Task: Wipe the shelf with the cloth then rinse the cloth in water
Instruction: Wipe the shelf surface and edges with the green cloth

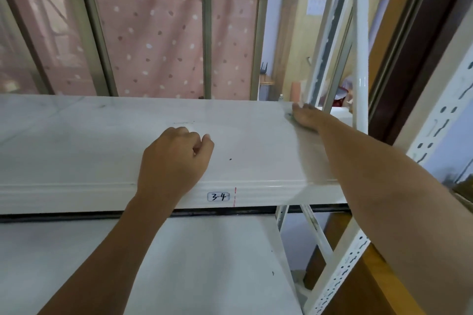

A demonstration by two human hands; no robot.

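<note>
The left hand [176, 161] was curled shut on the white shelf [89, 140], holding nothing I could see. The right hand [305, 116] lay flat at the far right corner. The cloth was too blurry to find. Dirty spots could get missed.

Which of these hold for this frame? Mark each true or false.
1. The left hand rests as a loose fist on the white metal shelf board. True.
2. The right hand is at the shelf's near left corner. False: it lies flat at the far right, by the white perforated upright post.
3. The white handwritten label on the front edge reads 3-4. True.
4. A bucket stands on the shelf. False: none shows.
5. A cloth is plainly visible. False: none can be made out.
</note>
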